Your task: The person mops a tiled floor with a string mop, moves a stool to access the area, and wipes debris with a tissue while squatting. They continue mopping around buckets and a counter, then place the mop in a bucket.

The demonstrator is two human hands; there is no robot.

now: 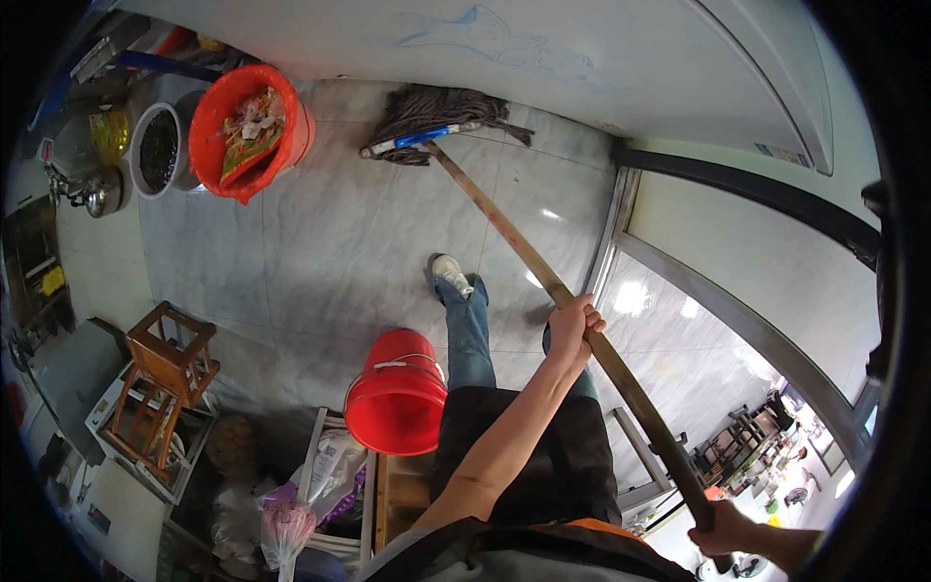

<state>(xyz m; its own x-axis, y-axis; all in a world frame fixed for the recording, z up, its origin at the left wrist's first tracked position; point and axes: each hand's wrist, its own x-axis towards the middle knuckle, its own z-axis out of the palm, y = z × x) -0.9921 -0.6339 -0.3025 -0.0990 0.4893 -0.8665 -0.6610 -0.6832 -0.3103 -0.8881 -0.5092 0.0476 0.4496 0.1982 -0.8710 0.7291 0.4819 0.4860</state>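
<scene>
Both of my hands grip the wooden handle (509, 233) of a string mop. My left hand (574, 331) closes around the middle of the handle. Lower right, near the handle's upper end, my right hand (716, 529) is wrapped around it. The mop's grey strands (444, 109) lie on the tiled floor against the base of a white panel, held by a blue and white clamp (418, 138). A red plastic bucket (396, 418), apparently with nothing inside, is beside my left leg.
A bin with a red liner (291, 138) holds rubbish, next to a pale bucket of dark contents (158, 149). Wooden stools (171, 356) stand at left. A metal door frame (720, 291) runs along the right. Bagged goods (287, 527) sit at lower left.
</scene>
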